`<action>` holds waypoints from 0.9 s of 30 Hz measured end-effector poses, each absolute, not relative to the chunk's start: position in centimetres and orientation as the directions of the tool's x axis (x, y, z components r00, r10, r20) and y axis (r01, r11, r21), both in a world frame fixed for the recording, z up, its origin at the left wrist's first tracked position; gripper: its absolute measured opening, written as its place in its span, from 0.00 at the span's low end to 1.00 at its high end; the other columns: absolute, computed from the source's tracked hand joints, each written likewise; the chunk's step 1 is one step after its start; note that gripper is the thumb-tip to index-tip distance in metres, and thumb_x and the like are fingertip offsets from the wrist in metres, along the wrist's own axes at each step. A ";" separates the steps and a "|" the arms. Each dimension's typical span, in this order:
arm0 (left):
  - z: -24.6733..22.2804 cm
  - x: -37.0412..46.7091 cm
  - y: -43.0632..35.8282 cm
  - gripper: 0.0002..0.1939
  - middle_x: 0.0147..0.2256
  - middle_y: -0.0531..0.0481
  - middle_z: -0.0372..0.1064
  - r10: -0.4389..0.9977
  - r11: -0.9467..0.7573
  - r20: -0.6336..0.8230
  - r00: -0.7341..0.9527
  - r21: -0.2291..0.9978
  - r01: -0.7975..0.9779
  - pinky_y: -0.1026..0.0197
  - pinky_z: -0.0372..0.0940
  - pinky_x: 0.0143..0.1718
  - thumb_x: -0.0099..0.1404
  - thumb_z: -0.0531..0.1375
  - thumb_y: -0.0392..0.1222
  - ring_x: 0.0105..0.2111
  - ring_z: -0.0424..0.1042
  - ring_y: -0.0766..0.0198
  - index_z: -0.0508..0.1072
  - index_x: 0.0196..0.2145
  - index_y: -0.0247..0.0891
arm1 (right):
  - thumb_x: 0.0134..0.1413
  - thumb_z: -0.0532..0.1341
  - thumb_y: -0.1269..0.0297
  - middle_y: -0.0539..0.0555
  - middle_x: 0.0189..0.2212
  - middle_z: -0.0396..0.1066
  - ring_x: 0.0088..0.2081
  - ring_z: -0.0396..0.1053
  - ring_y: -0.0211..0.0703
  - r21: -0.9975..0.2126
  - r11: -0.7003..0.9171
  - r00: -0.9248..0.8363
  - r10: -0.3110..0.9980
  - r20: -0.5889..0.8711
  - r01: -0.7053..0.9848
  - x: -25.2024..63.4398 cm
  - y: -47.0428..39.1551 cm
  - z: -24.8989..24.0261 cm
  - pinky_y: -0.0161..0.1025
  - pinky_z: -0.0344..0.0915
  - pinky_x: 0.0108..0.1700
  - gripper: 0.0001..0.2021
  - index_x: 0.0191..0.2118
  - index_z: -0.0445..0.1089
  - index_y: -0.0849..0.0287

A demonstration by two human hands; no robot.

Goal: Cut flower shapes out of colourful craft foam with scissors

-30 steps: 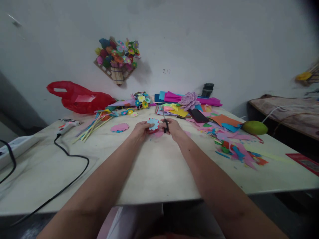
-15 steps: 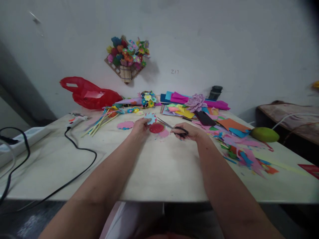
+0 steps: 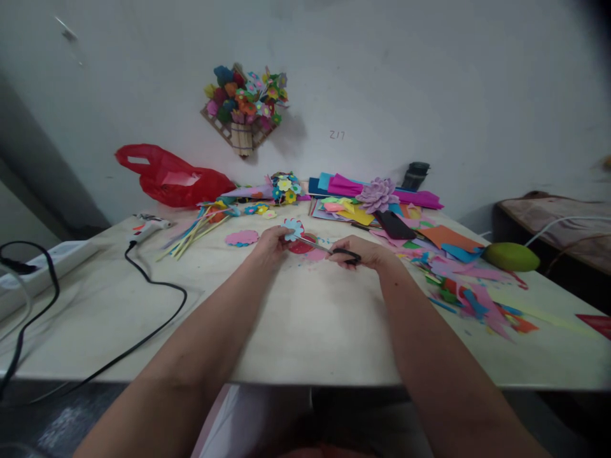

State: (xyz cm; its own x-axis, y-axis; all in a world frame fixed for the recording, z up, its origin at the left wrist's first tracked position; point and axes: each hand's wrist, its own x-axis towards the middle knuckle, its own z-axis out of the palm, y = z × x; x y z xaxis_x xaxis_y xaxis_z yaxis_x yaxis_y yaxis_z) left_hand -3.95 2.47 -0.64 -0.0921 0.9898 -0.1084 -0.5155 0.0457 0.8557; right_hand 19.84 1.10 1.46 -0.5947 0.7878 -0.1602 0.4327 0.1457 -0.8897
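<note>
My left hand (image 3: 275, 245) pinches a light blue scalloped flower cutout (image 3: 293, 229) with a red edge showing behind it. In my right hand (image 3: 356, 251) are black-handled scissors (image 3: 315, 244), their blades pointing left and reaching the flower's lower edge. Whether the blades have paper between them is too small to tell. Below the blades lies a red round piece (image 3: 300, 246), partly covered, beside a pink round piece (image 3: 317, 254). Left of my left hand, pink scalloped cutouts (image 3: 242, 237) rest over a blue one.
A glue gun (image 3: 149, 228) with a black cord and a power strip (image 3: 48, 267) lie left. Behind are a red plastic bag (image 3: 176, 178), thin sticks (image 3: 203, 234) and a purple flower (image 3: 379, 194). Rightward are a phone (image 3: 395, 225), paper scraps (image 3: 472, 299) and a green fruit (image 3: 512, 256).
The scissor blades, open and apart from the flower before, now look closed together at its lower edge. The flower has turned slightly and shifted a little to the right.
</note>
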 end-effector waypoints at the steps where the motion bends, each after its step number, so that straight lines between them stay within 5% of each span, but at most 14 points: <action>1: -0.5 -3.9 2.4 0.08 0.23 0.47 0.72 0.989 0.057 -0.118 -0.089 0.860 -0.507 0.64 0.69 0.24 0.48 0.61 0.25 0.23 0.72 0.63 0.72 0.27 0.33 | 0.44 0.68 0.57 0.47 0.15 0.65 0.14 0.57 0.29 -0.891 0.144 -0.594 0.788 -0.160 0.431 19.8 1.1 1.4 0.29 0.52 0.17 0.13 0.29 0.72 0.63; 27: -0.6 -3.0 2.3 0.10 0.28 0.45 0.74 0.981 -0.004 -0.107 -0.160 0.820 -0.573 0.61 0.73 0.33 0.51 0.64 0.25 0.27 0.76 0.61 0.72 0.32 0.33 | 0.47 0.67 0.49 0.50 0.17 0.69 0.16 0.62 0.31 -0.930 0.145 -0.557 0.827 -0.073 0.338 18.5 0.3 1.6 0.30 0.49 0.15 0.20 0.27 0.66 0.62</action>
